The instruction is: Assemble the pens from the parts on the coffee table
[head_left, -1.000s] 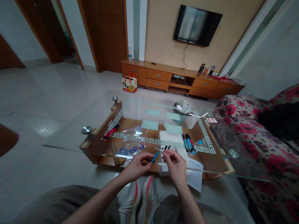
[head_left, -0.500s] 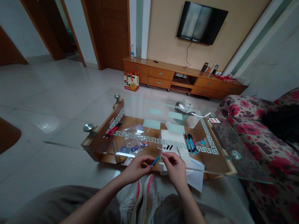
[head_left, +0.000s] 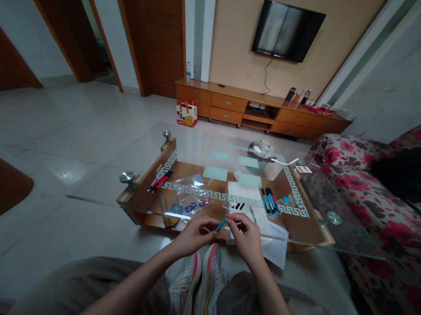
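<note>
— Left hand point(head_left: 192, 234)?
— Pinched on the near end of a blue pen point(head_left: 220, 224), thumb and forefinger closed round the barrel, just over the near edge of the glass table point(head_left: 90, 185)

— And the right hand point(head_left: 247, 237)?
— Fingertips closed at the far tip of that same pen, meeting the left hand's hold; possibly nipping a small thin piece there, too small to tell

— Pen's lie?
— Slanted, near end low toward the left hand, far end raised toward the right, held above the table's near edge and not resting on it

— Close by on the glass?
— White paper sheet point(head_left: 242, 195) just beyond the hands, near the middle of the near edge, with small black caps point(head_left: 239, 206) lying on it. Bundle of blue and black pens point(head_left: 270, 202) at the sheet's right side. Clear plastic bag point(head_left: 189, 199) to the left of the sheet, with small blue bits inside

— Farther off?
— Red pens point(head_left: 160, 180) toward the left edge. Round dish point(head_left: 261, 151) heaped with wrappers near the far right corner. Another white sheet point(head_left: 275, 246) hanging over the near edge, right of the hands

— Below the hands?
— Pair of sneakers point(head_left: 200, 287) on the tiled floor, knees at either side. Floral sofa point(head_left: 385, 216) along the table's right edge
</note>
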The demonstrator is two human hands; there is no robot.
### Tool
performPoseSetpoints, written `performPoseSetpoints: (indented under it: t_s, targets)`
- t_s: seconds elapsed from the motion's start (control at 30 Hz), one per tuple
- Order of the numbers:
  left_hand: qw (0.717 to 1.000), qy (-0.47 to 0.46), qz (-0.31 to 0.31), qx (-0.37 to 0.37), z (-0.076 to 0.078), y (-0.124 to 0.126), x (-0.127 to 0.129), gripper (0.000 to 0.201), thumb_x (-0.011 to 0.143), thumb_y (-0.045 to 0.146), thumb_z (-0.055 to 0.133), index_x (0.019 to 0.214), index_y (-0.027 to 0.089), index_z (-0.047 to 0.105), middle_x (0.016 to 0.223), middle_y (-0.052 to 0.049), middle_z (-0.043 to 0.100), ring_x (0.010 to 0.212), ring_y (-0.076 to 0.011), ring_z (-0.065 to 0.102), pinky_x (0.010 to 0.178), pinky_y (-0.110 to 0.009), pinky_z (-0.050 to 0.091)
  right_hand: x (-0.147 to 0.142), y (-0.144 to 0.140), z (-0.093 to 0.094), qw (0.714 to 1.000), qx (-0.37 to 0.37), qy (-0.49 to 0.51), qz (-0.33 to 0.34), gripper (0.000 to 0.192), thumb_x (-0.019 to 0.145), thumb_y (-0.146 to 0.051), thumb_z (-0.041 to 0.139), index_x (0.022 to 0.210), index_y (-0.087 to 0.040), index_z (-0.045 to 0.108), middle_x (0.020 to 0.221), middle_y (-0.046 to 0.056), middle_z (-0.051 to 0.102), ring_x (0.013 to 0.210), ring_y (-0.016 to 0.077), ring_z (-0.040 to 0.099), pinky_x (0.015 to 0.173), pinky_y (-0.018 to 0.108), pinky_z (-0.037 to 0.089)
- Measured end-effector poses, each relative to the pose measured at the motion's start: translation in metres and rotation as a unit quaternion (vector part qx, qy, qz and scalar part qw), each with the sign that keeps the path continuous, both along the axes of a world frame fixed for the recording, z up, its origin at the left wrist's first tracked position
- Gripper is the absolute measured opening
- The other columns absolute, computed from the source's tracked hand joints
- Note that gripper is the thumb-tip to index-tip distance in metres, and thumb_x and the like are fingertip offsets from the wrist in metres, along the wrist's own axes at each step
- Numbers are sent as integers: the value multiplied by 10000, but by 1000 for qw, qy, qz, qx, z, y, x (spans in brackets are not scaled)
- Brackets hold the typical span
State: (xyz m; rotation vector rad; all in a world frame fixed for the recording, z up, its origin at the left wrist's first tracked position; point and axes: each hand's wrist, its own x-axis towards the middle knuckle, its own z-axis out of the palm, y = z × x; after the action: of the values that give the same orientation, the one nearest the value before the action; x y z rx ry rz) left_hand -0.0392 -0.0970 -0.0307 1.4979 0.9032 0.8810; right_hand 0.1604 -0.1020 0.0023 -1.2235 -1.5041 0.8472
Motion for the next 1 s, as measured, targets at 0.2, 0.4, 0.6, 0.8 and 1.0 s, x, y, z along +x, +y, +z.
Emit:
performPoseSetpoints:
  t_s: [0.2, 0.4, 0.6, 0.8, 1.0]
  targets:
    - [999, -23, 0, -22, 1, 0, 1, 318, 865, 333, 679, 1146, 187, 711, 1086, -94, 705, 966, -206, 649, 793, -287, 520, -4, -3, 3, 1000, 8, -21, 16, 217, 924, -380, 606, 953, -214, 743, 976, 74, 717, 861, 196, 659, 674, 274, 506]
    - [997, -61, 7, -55, -2, 2, 0, 345, 853, 353, 700, 1147, 173, 690, 1038, -91, 710, 947, -203, 656, 831, -316, 529, -1, -1, 3, 1000, 7, -13, 27, 267, 927, -358, 587, 1126, -220, 699, 1050, 80, 702, 868, 190, 653, 678, 275, 503]
    - [991, -90, 79, -65, -7, 6, -2, 350, 824, 344, 735, 1121, 168, 679, 986, -77, 703, 881, -179, 650, 796, -298, 530, 49, 14, -7, 982, 7, -64, -179, 260, 903, -375, 567, 1007, -171, 689, 949, 90, 712, 769, 204, 616, 681, 307, 476]
    - [976, -155, 116, -102, -8, 9, -3, 338, 817, 333, 746, 1090, 153, 661, 972, -75, 693, 841, -161, 646, 777, -297, 542, 67, 15, -21, 964, 16, -229, -132, 227, 857, -281, 572, 996, -173, 715, 924, 90, 695, 729, 210, 581, 713, 337, 469]
    - [969, -171, 123, -126, -1, 6, -2, 372, 790, 362, 771, 1072, 149, 659, 958, -71, 692, 816, -157, 650, 766, -302, 560, 62, 14, -31, 957, 14, -272, -103, 276, 880, -218, 539, 1082, -185, 724, 952, 94, 673, 781, 222, 607, 758, 348, 487]
